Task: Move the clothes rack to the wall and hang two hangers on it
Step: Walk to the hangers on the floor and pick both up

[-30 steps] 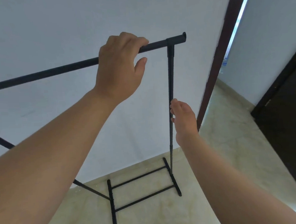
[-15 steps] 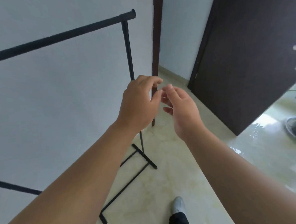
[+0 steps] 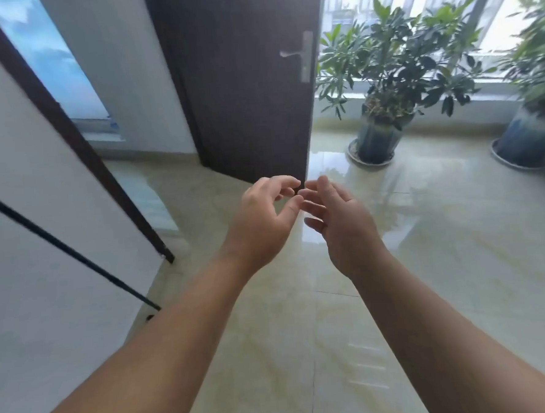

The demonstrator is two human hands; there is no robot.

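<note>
Only one thin black post of the clothes rack [image 3: 66,247] shows, slanting down the white wall at the far left to the floor. My left hand [image 3: 262,219] and my right hand [image 3: 336,221] hang side by side in mid-air at the centre, well to the right of the rack. Both hold nothing and their fingers are loosely curled and apart, fingertips nearly touching each other. No hangers are in view.
A dark brown door [image 3: 244,80] with a silver handle stands open ahead. A dark door frame [image 3: 69,132] edges the white wall on the left. Two potted plants [image 3: 382,88] stand on the glossy tiled floor [image 3: 442,243] by the windows at the right.
Both hands have let go of the rack's bar and post and come together in front of me. The view has swung right, from the rack toward the door and plants.
</note>
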